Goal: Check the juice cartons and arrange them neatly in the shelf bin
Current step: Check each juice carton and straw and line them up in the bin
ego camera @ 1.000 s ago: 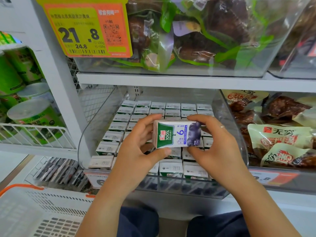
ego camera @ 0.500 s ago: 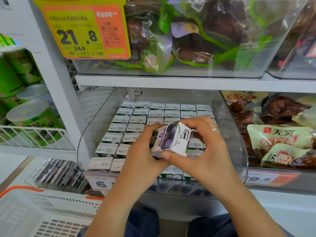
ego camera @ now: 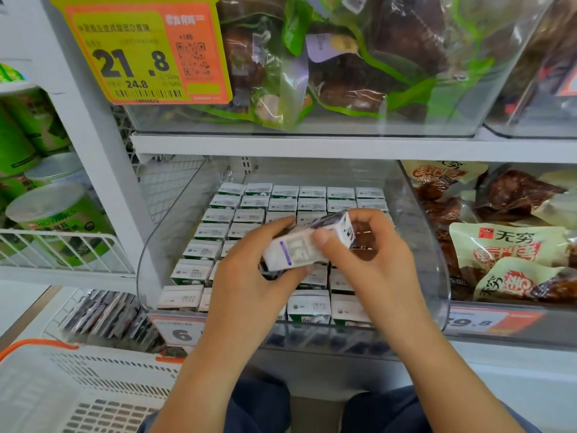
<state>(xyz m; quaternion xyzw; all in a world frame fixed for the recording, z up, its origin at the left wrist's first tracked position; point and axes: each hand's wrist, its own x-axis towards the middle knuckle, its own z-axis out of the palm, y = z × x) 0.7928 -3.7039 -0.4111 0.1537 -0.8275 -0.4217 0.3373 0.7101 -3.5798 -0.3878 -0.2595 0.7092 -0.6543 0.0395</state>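
Both hands grip one juice carton [ego camera: 307, 243], held tilted above the middle of the bin [ego camera: 437, 245]. The left hand [ego camera: 249, 276] curls its fingers [ego camera: 274, 226] round the carton's lower left end from beneath and behind. The right hand [ego camera: 374, 260] pinches the upper right end, thumb lying across the pale printed face and the other fingers bent over the far side. That face is turned up toward the camera; its print is blurred and cannot be read.

Below the hands, the clear bin holds the other cartons [ego camera: 296, 195] standing upright in straight rows, tops showing, packed side by side from the back wall to the front lip. The hands hide the middle rows.

A price tag [ego camera: 179, 334] showing a 6 hangs on the bin's front. To the right, a neighbouring bin holds snack packets [ego camera: 509, 248]. Above, a yellow and orange tag [ego camera: 146, 54] reads 21.8, beside green-edged bags [ego camera: 343, 67]. To the left, green cans [ego camera: 53, 214] sit behind a white wire rail. At lower left is a white basket [ego camera: 62, 392] with an orange handle.
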